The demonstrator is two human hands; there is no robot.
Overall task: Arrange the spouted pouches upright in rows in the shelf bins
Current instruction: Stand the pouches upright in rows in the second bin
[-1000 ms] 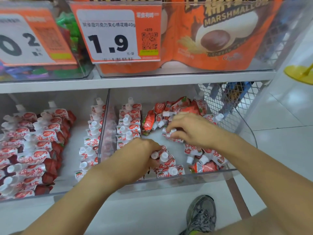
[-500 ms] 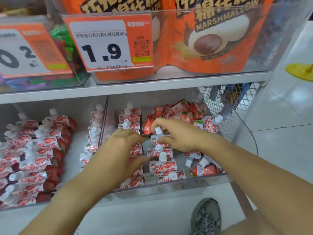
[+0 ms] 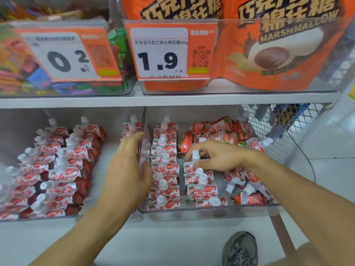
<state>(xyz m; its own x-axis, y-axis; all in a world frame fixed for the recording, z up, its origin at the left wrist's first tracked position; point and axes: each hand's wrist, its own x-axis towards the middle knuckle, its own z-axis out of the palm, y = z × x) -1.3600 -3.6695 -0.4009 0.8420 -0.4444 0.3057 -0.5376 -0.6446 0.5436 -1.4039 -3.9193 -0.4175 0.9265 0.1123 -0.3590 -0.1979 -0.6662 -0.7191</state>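
The left price tag reads "0 2". In the left bin, spouted pouches lie in overlapping rows. The left hand is spread flat, fingers straight, at the divider wall between bins. The centre tag reads "1.9" and "40g". In the right bin, upright pouches form rows; the right hand pinches one pouch below its white spout. An orange bag above reads "MARSHMALLOW".

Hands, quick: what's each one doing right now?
Left hand: open, fingers straight, holding nothing.
Right hand: fingers curled round a pouch just below its white spout.
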